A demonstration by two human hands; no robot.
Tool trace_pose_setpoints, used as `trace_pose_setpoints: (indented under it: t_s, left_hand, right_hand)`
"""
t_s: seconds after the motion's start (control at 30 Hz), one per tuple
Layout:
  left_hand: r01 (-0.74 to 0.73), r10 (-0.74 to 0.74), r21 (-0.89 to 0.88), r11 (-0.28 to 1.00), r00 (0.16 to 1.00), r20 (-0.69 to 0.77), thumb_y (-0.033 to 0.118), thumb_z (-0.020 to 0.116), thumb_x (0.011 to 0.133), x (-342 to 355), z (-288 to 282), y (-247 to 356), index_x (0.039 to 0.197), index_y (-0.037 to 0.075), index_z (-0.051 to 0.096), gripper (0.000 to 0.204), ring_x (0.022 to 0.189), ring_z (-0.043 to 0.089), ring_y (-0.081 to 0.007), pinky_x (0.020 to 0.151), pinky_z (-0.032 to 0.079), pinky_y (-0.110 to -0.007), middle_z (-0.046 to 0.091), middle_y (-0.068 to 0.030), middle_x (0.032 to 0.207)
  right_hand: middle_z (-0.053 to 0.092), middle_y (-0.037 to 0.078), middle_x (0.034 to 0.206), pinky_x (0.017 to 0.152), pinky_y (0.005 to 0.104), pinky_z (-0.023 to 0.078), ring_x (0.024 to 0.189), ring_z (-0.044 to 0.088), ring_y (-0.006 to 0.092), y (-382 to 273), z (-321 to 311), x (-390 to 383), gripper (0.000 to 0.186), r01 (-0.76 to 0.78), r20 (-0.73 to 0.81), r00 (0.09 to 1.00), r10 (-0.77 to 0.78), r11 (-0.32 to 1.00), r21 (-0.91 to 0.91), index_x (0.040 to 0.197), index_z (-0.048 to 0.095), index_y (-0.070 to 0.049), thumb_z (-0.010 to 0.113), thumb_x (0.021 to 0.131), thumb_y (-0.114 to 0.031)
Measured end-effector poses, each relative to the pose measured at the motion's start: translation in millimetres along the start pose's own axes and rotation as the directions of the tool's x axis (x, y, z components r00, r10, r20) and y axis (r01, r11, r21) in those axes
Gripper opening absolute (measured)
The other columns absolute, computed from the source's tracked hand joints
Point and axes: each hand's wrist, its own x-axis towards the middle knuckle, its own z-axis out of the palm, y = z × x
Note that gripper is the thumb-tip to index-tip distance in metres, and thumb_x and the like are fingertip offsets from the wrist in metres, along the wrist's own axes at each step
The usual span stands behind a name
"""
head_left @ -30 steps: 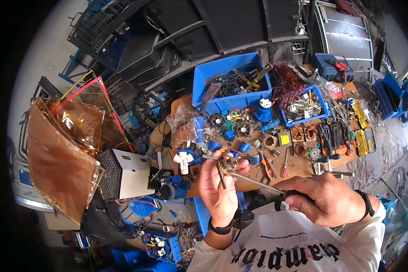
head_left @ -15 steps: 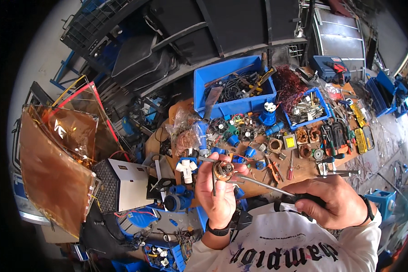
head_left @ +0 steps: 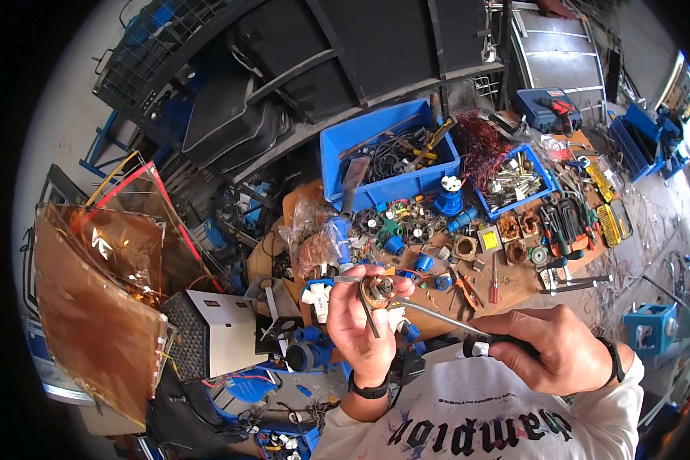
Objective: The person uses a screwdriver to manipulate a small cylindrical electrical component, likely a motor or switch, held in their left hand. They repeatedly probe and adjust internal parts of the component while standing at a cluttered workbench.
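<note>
My left hand (head_left: 366,345) is closed around a small motor rotor (head_left: 378,289) with copper windings and a metal shaft, its round end facing up. A thin dark strip (head_left: 368,310) hangs down in front of the palm from the rotor's side. My right hand (head_left: 556,349) grips the black handle of a screwdriver (head_left: 443,317). Its long metal blade points left, with the tip at the rotor's right side; whether it touches is too small to tell.
Beyond my hands a wooden workbench (head_left: 468,303) carries a large blue bin (head_left: 391,184) of cables and tools, a smaller blue tray (head_left: 517,180) of metal parts, pliers (head_left: 466,290) and a red screwdriver (head_left: 495,280). Brown sheets (head_left: 92,307) lean at the left.
The screwdriver has turned in my right hand, so a white part of its handle now shows. Its blade tilts slightly differently. My left hand keeps hold of the rotor; the whole view has shifted a little.
</note>
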Motion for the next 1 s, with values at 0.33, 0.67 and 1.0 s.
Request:
trace_pose_setpoints:
  t_s: [0.33, 0.67, 1.0]
  left_hand:
    - [-0.041, 0.041, 0.103, 0.994, 0.999, 0.006, 0.032, 0.073, 0.081, 7, -3, 2, 0.121, 0.000, 0.045, 0.059, 0.083, 0.064, -0.0230, 0.070, 0.054, -0.037, 0.054, -0.0126, 0.112]
    - [-0.083, 0.084, 0.138, 0.987, 0.996, 0.000, 0.031, 0.073, 0.081, 9, -4, -2, 0.118, -0.001, 0.046, 0.056, 0.079, 0.063, -0.0228, 0.065, 0.054, -0.037, 0.054, -0.0120, 0.109]
    - [-0.098, 0.102, 0.187, 0.977, 0.995, -0.010, 0.030, 0.072, 0.082, 8, -1, -4, 0.119, -0.001, 0.046, 0.055, 0.079, 0.063, -0.0222, 0.066, 0.055, -0.036, 0.055, -0.0116, 0.111]
  right_hand:
    - [0.063, 0.010, 0.076, 0.046, 0.0351, 0.050, 0.056, 0.063, 0.0258, 3, 15, -5, 0.036, 0.075, -0.117, 0.988, -0.097, 0.981, -0.177, 0.115, 0.059, -0.003, 0.066, 0.079, -0.008]
    - [0.063, 0.009, 0.075, 0.046, 0.0342, 0.049, 0.055, 0.062, 0.0238, 13, 22, -3, 0.037, 0.065, -0.130, 0.989, -0.073, 0.996, -0.063, 0.114, 0.060, -0.002, 0.068, 0.078, -0.008]
    - [0.063, 0.009, 0.075, 0.045, 0.0338, 0.048, 0.055, 0.062, 0.0231, 14, 25, -5, 0.040, 0.041, -0.156, 0.986, -0.053, 0.996, -0.078, 0.115, 0.061, -0.002, 0.069, 0.077, -0.008]
